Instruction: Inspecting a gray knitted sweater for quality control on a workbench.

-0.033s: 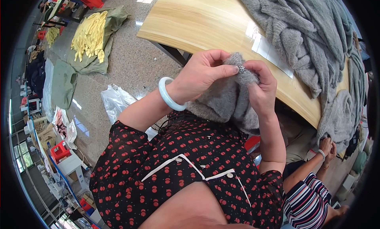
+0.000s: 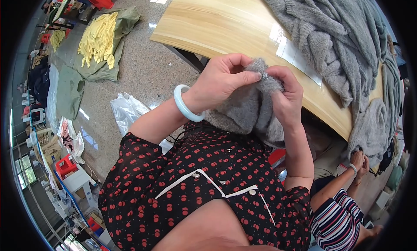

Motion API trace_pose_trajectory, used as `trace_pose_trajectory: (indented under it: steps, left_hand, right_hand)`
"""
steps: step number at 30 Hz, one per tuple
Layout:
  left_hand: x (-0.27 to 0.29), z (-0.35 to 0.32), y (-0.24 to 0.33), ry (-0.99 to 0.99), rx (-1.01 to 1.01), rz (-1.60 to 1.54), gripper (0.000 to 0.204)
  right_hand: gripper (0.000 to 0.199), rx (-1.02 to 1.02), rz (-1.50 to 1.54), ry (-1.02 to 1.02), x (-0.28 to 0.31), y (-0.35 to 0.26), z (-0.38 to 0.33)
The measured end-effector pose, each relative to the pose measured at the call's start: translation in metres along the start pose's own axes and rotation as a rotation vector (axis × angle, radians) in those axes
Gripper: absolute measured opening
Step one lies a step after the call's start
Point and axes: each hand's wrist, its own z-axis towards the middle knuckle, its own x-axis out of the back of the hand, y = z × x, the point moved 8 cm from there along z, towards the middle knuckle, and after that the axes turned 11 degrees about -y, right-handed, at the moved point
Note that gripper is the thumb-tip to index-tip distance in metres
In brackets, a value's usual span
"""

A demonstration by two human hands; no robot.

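A fuzzy grey knit garment (image 2: 241,107) hangs from my hands in front of my lap. My left hand (image 2: 223,79), with a pale bangle at the wrist, pinches its upper edge between thumb and fingers. Close beside it, my right hand (image 2: 287,94) grips the same edge with curled fingers. Between the two thumbs shows a short speckled, lighter strip (image 2: 264,76) on the knit. The lower part of the garment drops out of sight behind my forearm and shirt.
A wooden table (image 2: 217,16) stands ahead, bearing heaped grey knits (image 2: 321,38) and a white paper sheet (image 2: 299,62). At the right, a co-worker's hands (image 2: 359,160) hold another grey knit. Yellow garments (image 2: 99,38) and a plastic bag (image 2: 126,110) lie on the floor to the left.
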Motion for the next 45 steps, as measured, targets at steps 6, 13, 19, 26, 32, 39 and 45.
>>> trace_pose_trajectory:
  steps: [6,13,19,26,32,39,45]
  left_hand:
    - [-0.01,-0.014,0.038,0.007,-0.456,0.98,0.016]
    - [-0.009,-0.023,0.024,0.04,-0.523,1.145,0.018]
    - [-0.015,-0.022,0.02,0.024,-0.581,1.239,0.024]
    - [-0.014,-0.024,0.024,-0.02,-0.619,1.256,0.025]
    - [-0.011,-0.024,0.03,-0.066,-0.681,1.231,0.026]
    - [-0.013,-0.028,0.033,0.003,-0.742,1.21,0.023]
    - [-0.012,-0.029,0.023,0.23,-0.779,1.207,0.018]
  right_hand:
    - [0.031,-0.017,-0.111,-0.041,-0.005,0.008,0.003]
    - [0.031,-0.095,-0.24,-0.086,-0.014,0.021,0.008]
    - [0.04,0.071,-0.37,-0.072,-0.018,0.001,0.017]
    - [0.044,0.083,-0.494,-0.247,-0.019,-0.006,0.021]
    - [0.042,0.192,-0.614,-0.223,-0.019,-0.011,0.018]
    - [0.041,0.388,-0.763,-0.118,-0.022,-0.019,0.011]
    - [0.038,0.402,-0.751,-0.05,-0.024,-0.014,0.011]
